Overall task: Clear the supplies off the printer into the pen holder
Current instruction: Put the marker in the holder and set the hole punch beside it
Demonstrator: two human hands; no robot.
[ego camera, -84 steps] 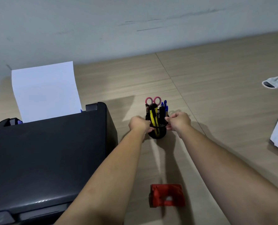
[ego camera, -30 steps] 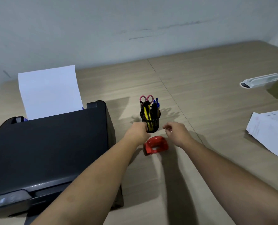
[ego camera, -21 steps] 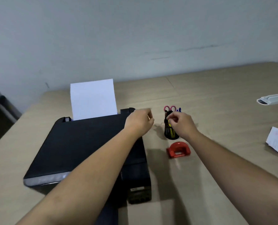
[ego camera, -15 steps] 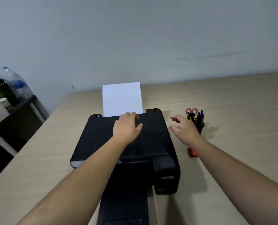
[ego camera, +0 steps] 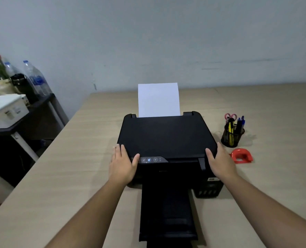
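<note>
A black printer [ego camera: 166,136] sits in the middle of the wooden desk, its flat lid bare, a white sheet [ego camera: 158,100] standing in its rear feed. My left hand [ego camera: 122,162] lies flat on the printer's front left corner, fingers apart. My right hand [ego camera: 219,162] rests against the front right corner, fingers apart too. Neither hand holds anything. To the printer's right stands a black mesh pen holder [ego camera: 232,136] filled with pink-handled scissors, a yellow cutter and blue pens.
A red hole punch [ego camera: 240,155] lies in front of the pen holder. The printer's output tray [ego camera: 167,213] sticks out toward me. Past the desk's left edge is a dark side table [ego camera: 21,119] with a white box, bottles and flowers.
Both hands left the pen holder and came to the printer's front corners. The view pulled back and swung left, so the whole printer now shows.
</note>
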